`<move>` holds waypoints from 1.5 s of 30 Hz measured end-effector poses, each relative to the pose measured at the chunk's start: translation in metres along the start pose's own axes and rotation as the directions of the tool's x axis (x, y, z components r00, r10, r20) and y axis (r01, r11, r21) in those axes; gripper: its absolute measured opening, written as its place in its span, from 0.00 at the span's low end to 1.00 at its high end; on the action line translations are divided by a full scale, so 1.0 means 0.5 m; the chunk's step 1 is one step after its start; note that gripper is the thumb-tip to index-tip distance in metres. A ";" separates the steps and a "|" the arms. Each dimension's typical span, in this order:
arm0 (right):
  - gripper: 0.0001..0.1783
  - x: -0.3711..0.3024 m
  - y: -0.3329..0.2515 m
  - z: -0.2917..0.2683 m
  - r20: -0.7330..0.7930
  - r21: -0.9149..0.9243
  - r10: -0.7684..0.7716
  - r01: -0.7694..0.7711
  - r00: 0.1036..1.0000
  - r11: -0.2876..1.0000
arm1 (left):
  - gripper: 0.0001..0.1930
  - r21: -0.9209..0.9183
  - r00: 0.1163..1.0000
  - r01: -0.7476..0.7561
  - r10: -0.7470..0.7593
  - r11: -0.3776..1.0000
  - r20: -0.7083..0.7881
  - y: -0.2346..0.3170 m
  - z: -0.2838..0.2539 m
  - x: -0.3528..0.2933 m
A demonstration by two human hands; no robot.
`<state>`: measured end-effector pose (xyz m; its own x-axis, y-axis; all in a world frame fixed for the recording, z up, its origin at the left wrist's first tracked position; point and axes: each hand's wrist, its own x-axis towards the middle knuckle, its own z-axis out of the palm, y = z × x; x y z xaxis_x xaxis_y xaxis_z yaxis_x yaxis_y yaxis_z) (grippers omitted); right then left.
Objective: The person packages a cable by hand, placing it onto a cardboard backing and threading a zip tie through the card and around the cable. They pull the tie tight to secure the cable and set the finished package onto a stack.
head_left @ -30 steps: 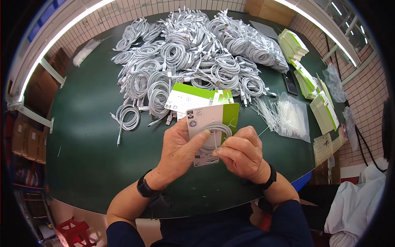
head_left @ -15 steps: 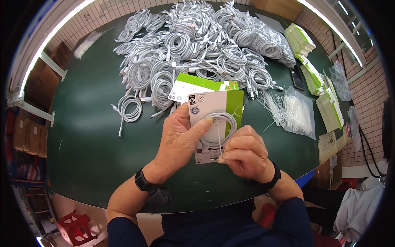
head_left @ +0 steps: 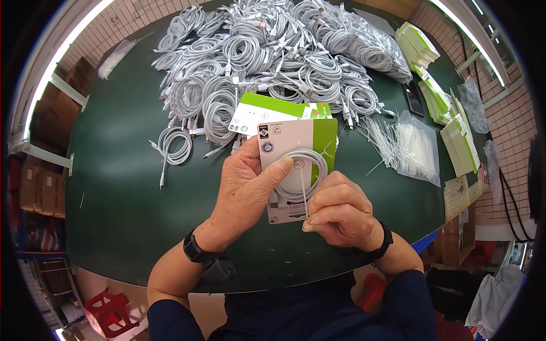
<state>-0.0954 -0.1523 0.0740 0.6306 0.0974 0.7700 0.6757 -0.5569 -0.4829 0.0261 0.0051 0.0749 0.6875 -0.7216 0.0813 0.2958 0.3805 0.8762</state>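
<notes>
Dark green, the worktop spreads beneath both hands. The left hand has its grip closed on a white-and-green card, thumb pressing a coiled cable against its face. The right hand pinches the lower end of a thin white tie in its grip. Just beyond lie more cards; farther out rises a large cable heap, with a bag of ties to its right.

Right fingers pinching white tie, coiled cable on card
</notes>
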 end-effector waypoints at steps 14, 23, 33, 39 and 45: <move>0.16 -0.012 0.009 0.014 0.041 -0.009 0.027 -0.027 0.999 1.000 | 0.18 0.080 0.999 0.014 -0.016 0.997 0.032 -0.019 0.001 -0.006; 0.16 -0.010 0.016 0.005 0.018 -0.168 0.001 0.002 1.000 0.986 | 0.18 0.122 0.998 -0.020 0.012 0.992 0.065 -0.032 0.006 -0.011; 0.14 0.007 0.034 -0.022 -0.209 -0.139 0.075 -0.106 0.975 0.985 | 0.18 0.157 0.996 0.003 -0.016 0.988 0.084 -0.047 0.023 -0.024; 0.16 0.009 0.050 -0.030 -0.116 -0.362 -0.007 -0.036 0.993 0.932 | 0.18 0.167 0.997 -0.009 -0.004 0.986 0.076 -0.049 0.022 -0.020; 0.19 0.008 0.039 -0.043 -0.043 -0.427 -0.043 0.020 0.998 0.904 | 0.17 0.156 0.998 0.014 -0.024 0.988 0.058 -0.042 0.028 -0.024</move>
<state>-0.0881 -0.1806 0.0766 0.5839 0.0854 0.8073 0.4607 -0.8537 -0.2429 0.0024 -0.0024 0.0621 0.6403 -0.7631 0.0881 0.1985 0.2752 0.9407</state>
